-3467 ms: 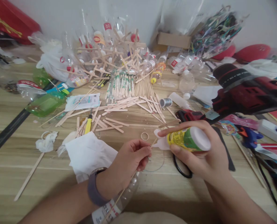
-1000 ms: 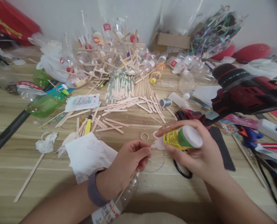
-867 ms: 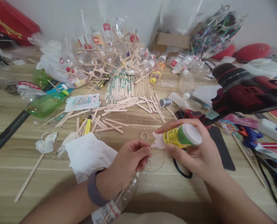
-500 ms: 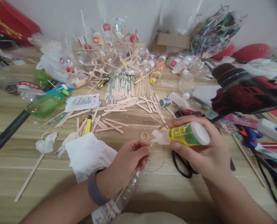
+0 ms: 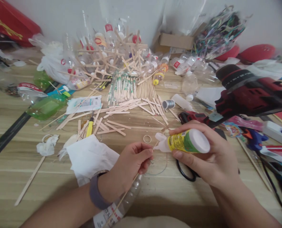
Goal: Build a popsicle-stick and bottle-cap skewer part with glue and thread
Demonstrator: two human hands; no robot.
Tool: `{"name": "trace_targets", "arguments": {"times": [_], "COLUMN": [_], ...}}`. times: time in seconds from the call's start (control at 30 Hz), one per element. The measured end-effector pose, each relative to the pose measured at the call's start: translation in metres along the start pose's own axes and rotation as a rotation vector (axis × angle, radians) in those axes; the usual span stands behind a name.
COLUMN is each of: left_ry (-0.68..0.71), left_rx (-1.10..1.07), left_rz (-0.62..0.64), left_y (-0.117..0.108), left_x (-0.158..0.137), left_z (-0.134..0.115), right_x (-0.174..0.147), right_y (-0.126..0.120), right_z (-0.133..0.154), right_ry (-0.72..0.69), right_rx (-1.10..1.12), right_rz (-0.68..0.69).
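My left hand (image 5: 135, 161) is closed in a pinch on a thin wooden skewer (image 5: 120, 202), whose tip pokes out past the fingertips. In my right hand (image 5: 209, 158) lies a glue bottle (image 5: 182, 141) with a yellow and green label, held on its side. Its white nozzle points left and meets or nearly meets the skewer's tip. A small pale ring (image 5: 147, 139) rests on the table just behind the fingertips. Beneath my left wrist lies a clear plastic bottle (image 5: 129, 196). Partly hidden under my right hand are black-handled scissors (image 5: 186, 171).
Craft sticks (image 5: 112, 126) and bundled skewers (image 5: 146, 88) lie ahead. A red and black power drill (image 5: 250, 91) stands at right, near a blue glue gun (image 5: 252, 139). White tissue (image 5: 91, 156) and a yellow cutter (image 5: 90, 126) are on the left. Plastic bottles crowd the back.
My right hand has shifted slightly left and down with the glue bottle, bringing its nozzle closer to the skewer's tip. My left hand has stayed in place.
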State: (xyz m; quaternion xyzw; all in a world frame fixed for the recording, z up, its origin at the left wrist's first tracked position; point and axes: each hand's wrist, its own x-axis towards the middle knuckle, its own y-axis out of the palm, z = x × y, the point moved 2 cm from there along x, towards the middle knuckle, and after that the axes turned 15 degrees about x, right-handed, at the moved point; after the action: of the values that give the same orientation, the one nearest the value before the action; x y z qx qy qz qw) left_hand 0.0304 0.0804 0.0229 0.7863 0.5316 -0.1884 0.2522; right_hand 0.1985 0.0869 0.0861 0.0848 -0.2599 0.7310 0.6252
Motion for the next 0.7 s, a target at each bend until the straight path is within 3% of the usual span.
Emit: {"name": "trace_targets", "arguments": {"times": [0.7], "left_ry": [-0.002], "left_rx": [-0.014], "left_rz": [-0.012], "left_y": [0.0007], "left_x": [0.0005], "left_z": [-0.0003], "right_x": [-0.0005], "right_y": [-0.0004], "right_z": [-0.0004], "right_ry": [-0.012], "right_rx": [-0.049], "right_rz": [0.019]}}
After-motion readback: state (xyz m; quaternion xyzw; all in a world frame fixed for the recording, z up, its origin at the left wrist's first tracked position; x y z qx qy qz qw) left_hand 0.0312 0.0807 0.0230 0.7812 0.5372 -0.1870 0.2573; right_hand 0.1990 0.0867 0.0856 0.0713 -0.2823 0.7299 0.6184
